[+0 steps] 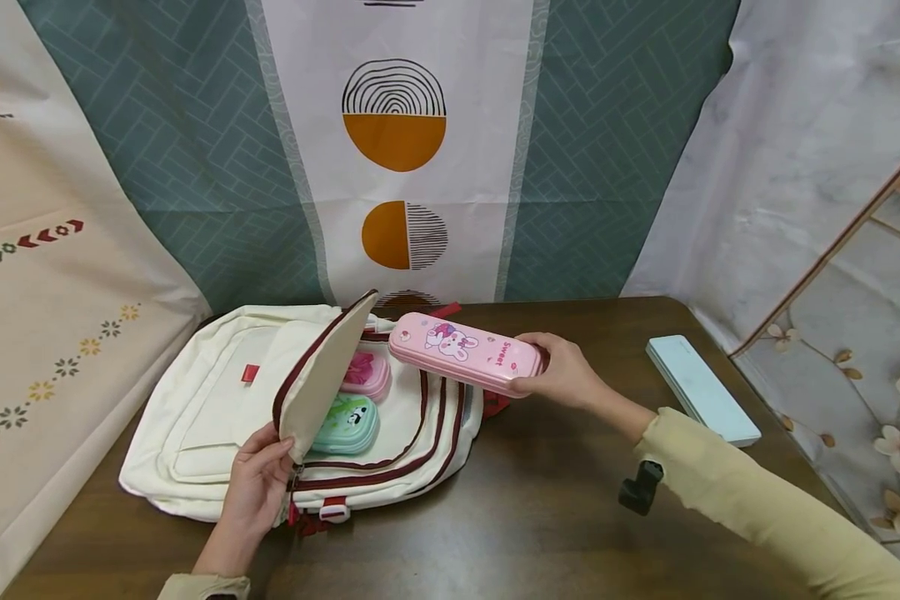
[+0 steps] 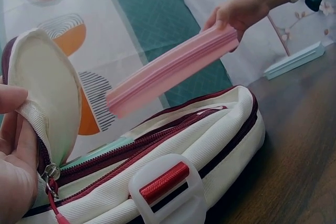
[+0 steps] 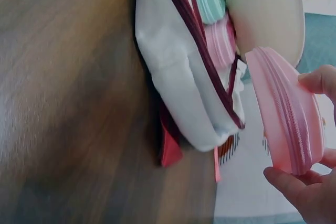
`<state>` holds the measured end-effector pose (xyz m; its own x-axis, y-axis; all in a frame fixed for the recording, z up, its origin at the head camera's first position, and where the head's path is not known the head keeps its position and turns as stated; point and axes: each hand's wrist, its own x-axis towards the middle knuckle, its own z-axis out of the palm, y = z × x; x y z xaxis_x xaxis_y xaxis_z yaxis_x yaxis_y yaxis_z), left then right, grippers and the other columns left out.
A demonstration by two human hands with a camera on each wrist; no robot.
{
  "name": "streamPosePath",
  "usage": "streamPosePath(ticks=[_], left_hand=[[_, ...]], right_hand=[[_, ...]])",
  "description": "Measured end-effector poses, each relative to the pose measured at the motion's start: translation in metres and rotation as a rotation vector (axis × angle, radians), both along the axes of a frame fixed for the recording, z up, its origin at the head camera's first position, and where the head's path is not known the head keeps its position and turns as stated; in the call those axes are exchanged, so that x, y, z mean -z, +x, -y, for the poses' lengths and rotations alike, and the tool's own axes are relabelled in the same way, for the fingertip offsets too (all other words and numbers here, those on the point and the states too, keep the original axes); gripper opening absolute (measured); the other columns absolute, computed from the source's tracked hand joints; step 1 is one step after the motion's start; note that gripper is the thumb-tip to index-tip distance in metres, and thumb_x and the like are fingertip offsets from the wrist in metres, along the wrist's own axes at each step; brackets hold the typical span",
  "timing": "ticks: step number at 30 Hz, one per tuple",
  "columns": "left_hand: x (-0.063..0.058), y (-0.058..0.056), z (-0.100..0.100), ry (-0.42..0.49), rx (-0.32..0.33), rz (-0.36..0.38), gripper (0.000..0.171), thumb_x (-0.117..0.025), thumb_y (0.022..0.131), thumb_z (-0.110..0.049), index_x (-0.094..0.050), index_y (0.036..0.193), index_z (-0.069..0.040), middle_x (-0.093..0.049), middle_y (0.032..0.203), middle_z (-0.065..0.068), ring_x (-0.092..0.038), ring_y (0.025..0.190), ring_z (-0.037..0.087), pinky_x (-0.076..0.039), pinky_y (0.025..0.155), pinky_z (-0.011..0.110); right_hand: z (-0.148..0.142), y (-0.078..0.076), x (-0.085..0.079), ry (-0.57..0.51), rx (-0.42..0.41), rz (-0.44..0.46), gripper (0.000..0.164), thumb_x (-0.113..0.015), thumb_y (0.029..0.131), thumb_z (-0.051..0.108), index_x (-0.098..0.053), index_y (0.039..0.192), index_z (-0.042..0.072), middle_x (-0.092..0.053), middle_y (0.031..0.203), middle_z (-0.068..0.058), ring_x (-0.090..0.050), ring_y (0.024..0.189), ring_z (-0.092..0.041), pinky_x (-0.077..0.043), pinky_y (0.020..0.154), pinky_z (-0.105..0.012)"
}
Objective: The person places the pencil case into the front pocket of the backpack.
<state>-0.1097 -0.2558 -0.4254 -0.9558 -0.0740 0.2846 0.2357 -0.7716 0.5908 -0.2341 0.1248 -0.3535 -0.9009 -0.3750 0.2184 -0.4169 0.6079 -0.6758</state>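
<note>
A cream backpack with dark red zips lies on its back on the table, one compartment unzipped. My left hand pinches the edge of its lifted flap. In the open compartment lie a green pencil case with a panda on it and a pink case, both partly behind the flap. My right hand grips one end of a pink pencil case with a rabbit and "Sweet" on its lid. That case is held above the compartment's right side, tilted; its zip shows in the right wrist view.
A pale blue flat box lies at the right of the dark wooden table. Patterned cloths hang behind and at both sides. A white buckle sits on the bag's near side.
</note>
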Motion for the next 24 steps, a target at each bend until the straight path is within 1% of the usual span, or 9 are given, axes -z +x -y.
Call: streamPosePath(ticks=[4,9,16,20,24], left_hand=[[-0.002,0.0,0.001,0.005,0.003,0.016,0.046,-0.029,0.088,0.019,-0.069,0.098,-0.002,-0.067,0.092,0.008,-0.064,0.085,0.016,-0.053,0.072,0.022],[-0.005,-0.001,0.001,0.031,0.012,0.012,0.047,-0.028,0.089,0.02,-0.069,0.097,-0.002,-0.067,0.09,0.008,-0.064,0.083,0.016,-0.053,0.071,0.021],[-0.011,0.0,0.002,0.053,-0.003,0.044,0.045,-0.03,0.089,0.018,-0.069,0.097,-0.002,-0.066,0.09,0.009,-0.064,0.084,0.017,-0.053,0.071,0.022],[-0.012,0.0,0.002,0.055,-0.014,0.038,0.045,-0.031,0.089,0.018,-0.069,0.097,-0.002,-0.065,0.089,0.009,-0.065,0.081,0.017,-0.053,0.07,0.022],[-0.013,-0.001,0.003,0.057,-0.014,0.003,0.045,-0.031,0.089,0.019,-0.069,0.099,-0.002,-0.065,0.088,0.009,-0.065,0.08,0.017,-0.053,0.069,0.022]], right_hand=[[0.009,0.006,0.001,-0.01,-0.044,0.014,0.061,-0.078,0.065,0.025,-0.056,0.117,0.003,-0.06,0.107,-0.011,-0.051,0.088,-0.021,-0.045,0.073,-0.03],[0.021,0.015,0.003,-0.026,-0.113,0.034,0.059,-0.077,0.065,0.025,-0.057,0.116,0.005,-0.06,0.104,-0.007,-0.051,0.086,-0.018,-0.045,0.072,-0.029],[0.037,0.025,0.004,-0.032,-0.183,0.101,0.059,-0.076,0.064,0.025,-0.057,0.117,0.005,-0.059,0.101,-0.004,-0.051,0.085,-0.016,-0.046,0.07,-0.027],[0.043,0.025,0.004,-0.034,-0.223,0.126,0.059,-0.075,0.065,0.025,-0.056,0.117,0.004,-0.058,0.1,-0.004,-0.052,0.084,-0.016,-0.046,0.069,-0.026],[0.046,0.022,0.004,-0.027,-0.247,0.125,0.058,-0.075,0.065,0.024,-0.057,0.116,0.004,-0.059,0.098,-0.003,-0.052,0.083,-0.017,-0.046,0.067,-0.025]])
